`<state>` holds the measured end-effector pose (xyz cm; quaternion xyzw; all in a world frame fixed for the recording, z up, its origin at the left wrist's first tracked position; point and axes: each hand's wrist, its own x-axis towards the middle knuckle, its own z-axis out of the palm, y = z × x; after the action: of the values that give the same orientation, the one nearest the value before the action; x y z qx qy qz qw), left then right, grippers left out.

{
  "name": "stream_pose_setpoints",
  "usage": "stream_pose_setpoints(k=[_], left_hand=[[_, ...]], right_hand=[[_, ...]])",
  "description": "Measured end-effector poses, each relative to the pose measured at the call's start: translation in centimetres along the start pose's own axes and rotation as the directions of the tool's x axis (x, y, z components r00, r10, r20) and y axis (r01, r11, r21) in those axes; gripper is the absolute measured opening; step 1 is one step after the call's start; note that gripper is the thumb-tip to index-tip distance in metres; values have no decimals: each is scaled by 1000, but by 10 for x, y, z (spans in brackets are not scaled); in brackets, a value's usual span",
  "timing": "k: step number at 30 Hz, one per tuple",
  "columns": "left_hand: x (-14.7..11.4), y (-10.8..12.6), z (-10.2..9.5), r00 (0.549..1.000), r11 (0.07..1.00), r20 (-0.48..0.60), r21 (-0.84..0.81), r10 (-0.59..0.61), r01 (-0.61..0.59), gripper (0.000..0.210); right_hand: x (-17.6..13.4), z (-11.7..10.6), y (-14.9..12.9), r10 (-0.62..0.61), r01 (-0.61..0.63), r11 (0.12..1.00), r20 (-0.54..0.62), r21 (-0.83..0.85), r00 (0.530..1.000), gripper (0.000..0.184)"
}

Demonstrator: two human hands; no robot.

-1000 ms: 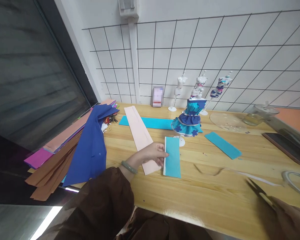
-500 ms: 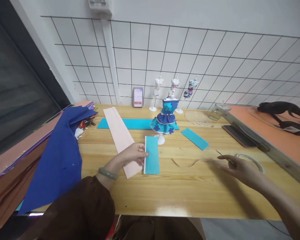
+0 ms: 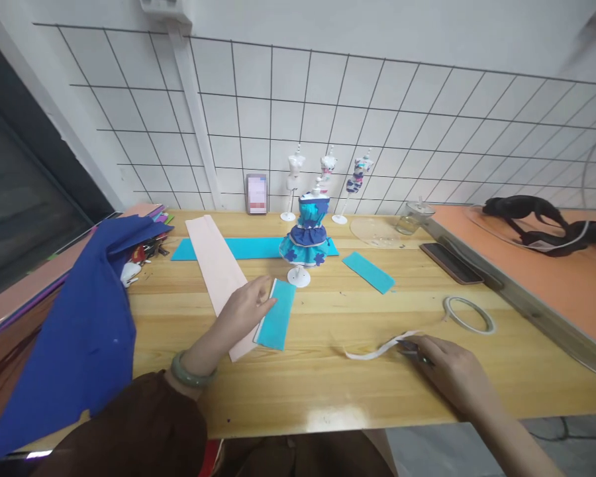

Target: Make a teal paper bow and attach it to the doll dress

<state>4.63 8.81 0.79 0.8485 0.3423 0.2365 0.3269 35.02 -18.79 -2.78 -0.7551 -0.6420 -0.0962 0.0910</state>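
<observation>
My left hand (image 3: 246, 308) is closed at the left edge of a short turquoise paper piece (image 3: 278, 318), thumb over the edge. That edge carries a narrow white strip. A pale pink paper strip (image 3: 213, 265) runs under the same hand. Low on the right, my right hand (image 3: 449, 368) grips small scissors (image 3: 411, 348), their blades pointing left. A curling white length of tape (image 3: 377, 350) lies by the blade tips. It appears to lead back toward a tape roll (image 3: 469, 315) lying on the table beyond that hand.
A doll dress form in a blue ruffled dress (image 3: 308, 232) stands mid-table, with smaller forms (image 3: 293, 172) behind. A long turquoise strip (image 3: 258, 248), another short piece (image 3: 368, 271), a dark phone (image 3: 451, 262), a glass jar (image 3: 412, 218) and blue paper (image 3: 94, 318) lie around.
My right hand with the scissors has come down toward the front of the table. The turquoise piece has tilted at my left hand. The view has shifted right.
</observation>
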Motion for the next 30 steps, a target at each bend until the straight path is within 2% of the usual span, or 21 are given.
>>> stream_pose_setpoints(k=[1,3,5,7,9,11,12,14,15,16,17,20,22,23,24,27,30], left_hand=[[-1,7,2,997,996,-59,80,52,-47,43],[-4,27,10,991,985,-52,127,126,-119,38],[-7,52,26,988,989,57,24,145,-147,33],[-9,79,51,963,981,240,-174,121,-80,33],[-10,105,82,898,921,428,-381,100,79,38],[-8,125,114,833,835,544,-501,99,228,39],[-7,133,129,783,767,615,-546,94,337,35],[-5,144,155,634,607,767,-553,103,571,34],[-3,148,164,578,556,809,-530,106,641,34],[-2,150,172,540,519,834,-512,111,684,33],[-1,151,177,532,493,839,-511,110,704,31],[4,150,181,582,410,810,-558,79,721,21],[10,147,177,580,286,814,-567,46,773,15],[13,146,174,588,208,808,-581,30,787,15],[16,145,171,590,125,807,-588,22,799,15],[25,144,165,621,-91,783,-619,-5,780,15],[34,147,161,681,-195,731,-674,-41,713,13]], right_hand=[[-6,2,1,-16,15,1000,-28,-3,999,31],[-15,5,2,-9,9,1000,-85,-1,996,32],[-19,5,2,18,-16,1000,-138,13,990,29],[-20,5,3,50,-42,998,-171,53,984,26],[-21,5,4,73,-51,991,-181,121,981,23],[-23,5,5,100,-62,980,-199,187,975,21],[-23,4,5,115,-68,973,-210,220,971,21],[-25,3,4,164,-92,952,-232,291,959,19],[-25,2,4,190,-106,938,-235,330,953,19],[-25,0,3,219,-122,922,-233,368,947,19],[-24,-2,2,251,-145,903,-223,404,942,19],[-22,-10,6,414,-297,821,-150,488,898,27],[-22,-17,14,558,-461,729,-48,506,829,39],[-22,-21,21,603,-526,692,5,495,798,43],[-23,-24,28,616,-565,677,58,471,786,44],[-27,-34,50,606,-609,721,127,330,786,44],[-29,-42,66,569,-583,801,127,137,812,43]])
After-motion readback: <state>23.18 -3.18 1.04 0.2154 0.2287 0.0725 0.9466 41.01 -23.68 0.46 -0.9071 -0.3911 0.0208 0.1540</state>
